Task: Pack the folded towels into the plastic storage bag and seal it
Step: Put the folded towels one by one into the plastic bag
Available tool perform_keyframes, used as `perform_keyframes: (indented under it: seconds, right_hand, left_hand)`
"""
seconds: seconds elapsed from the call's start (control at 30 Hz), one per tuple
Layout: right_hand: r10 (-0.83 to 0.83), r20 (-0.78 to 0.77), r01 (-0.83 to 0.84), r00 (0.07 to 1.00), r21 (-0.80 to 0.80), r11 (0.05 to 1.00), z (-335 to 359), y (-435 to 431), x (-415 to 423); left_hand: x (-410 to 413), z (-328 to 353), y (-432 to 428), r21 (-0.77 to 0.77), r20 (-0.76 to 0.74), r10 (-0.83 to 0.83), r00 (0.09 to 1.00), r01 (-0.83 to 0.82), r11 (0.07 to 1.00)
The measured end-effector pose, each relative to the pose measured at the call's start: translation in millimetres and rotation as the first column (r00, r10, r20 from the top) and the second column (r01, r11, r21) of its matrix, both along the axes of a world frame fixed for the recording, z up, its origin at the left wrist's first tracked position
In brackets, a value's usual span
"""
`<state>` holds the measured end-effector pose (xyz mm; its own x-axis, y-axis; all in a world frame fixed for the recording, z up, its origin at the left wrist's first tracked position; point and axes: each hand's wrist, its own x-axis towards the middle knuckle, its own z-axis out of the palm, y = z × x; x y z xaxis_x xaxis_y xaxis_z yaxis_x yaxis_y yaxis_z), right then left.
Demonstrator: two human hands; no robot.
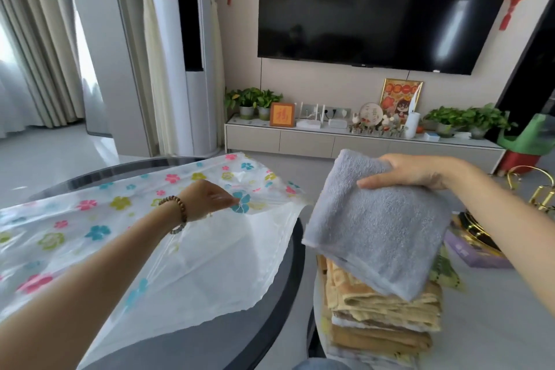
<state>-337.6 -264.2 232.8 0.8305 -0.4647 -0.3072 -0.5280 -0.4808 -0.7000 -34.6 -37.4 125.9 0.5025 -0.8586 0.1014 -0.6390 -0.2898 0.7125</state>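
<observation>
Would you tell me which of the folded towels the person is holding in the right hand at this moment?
The grey-blue towel, gripped at its top edge by the right hand. It is lifted above the stack of yellow and tan towels, which no hand touches.

The storage bag [150, 228] is lying on the tabletop [246, 327] at left, its mouth facing right. The stack of towels [381, 318] is sitting to its right, with one folded towel [378, 231] hanging just above it. The television [384, 6] is hanging behind.
</observation>
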Motion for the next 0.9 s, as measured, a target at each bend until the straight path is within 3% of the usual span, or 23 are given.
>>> perform_keyframes:
  seconds: [0.13, 0.27, 0.4, 0.57, 0.73, 0.9]
  right_hand:
    - [-0.013, 0.175, -0.048, 0.985, 0.339, 0.939, -27, 58, 35]
    - [-0.04, 0.105, -0.025, 0.994, 0.555, 0.831, -95, 117, 94]
    - [-0.168, -0.018, 0.146, 0.986, 0.593, 0.792, -141, 150, 148]
    - [-0.501, 0.059, 0.311, 0.864, 0.719, 0.622, -172, 149, 185]
    - [-0.4, -0.116, 0.346, 0.909, 0.744, 0.572, -213, 160, 186]
    - [-0.455, -0.131, 0.415, 0.881, 0.676, 0.609, -233, 155, 212]
  left_hand:
    - [9, 3, 22, -0.123, -0.008, 0.039, 0.999, -0.039, 0.992]
    - [10, 7, 41, -0.202, -0.066, 0.025, 0.998, -0.038, 0.979]
    - [8, 11, 58, -0.188, -0.166, 0.013, 0.986, -0.045, 0.981]
    - [13, 16, 78, -0.172, -0.508, -0.06, 0.859, -0.033, 0.984]
    - [20, 22, 83, -0.195, -0.61, -0.04, 0.791, -0.101, 0.976]
    - [26, 26, 81, -0.179, -0.652, -0.072, 0.755, -0.061, 0.982]
